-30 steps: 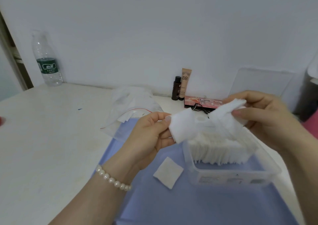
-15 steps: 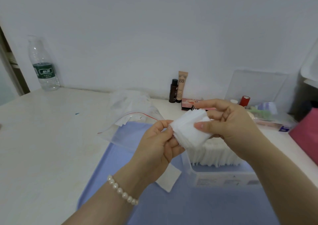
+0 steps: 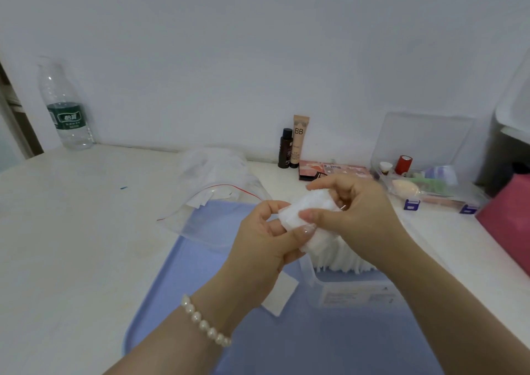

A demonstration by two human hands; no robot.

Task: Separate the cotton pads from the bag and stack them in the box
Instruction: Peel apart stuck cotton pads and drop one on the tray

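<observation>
Both hands were pinching the same wad of pads (image 3: 308,212) right above the box (image 3: 352,291). Left hand (image 3: 265,238) had its near edge, right hand (image 3: 354,217) curled over the far side. One loose pad (image 3: 282,295) lay on the tray (image 3: 200,260), bag (image 3: 218,202) just behind.

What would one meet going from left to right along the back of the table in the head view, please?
Water bottle → plastic bag → small dark bottle → BB tube → pink palette → clear organizer box.
</observation>
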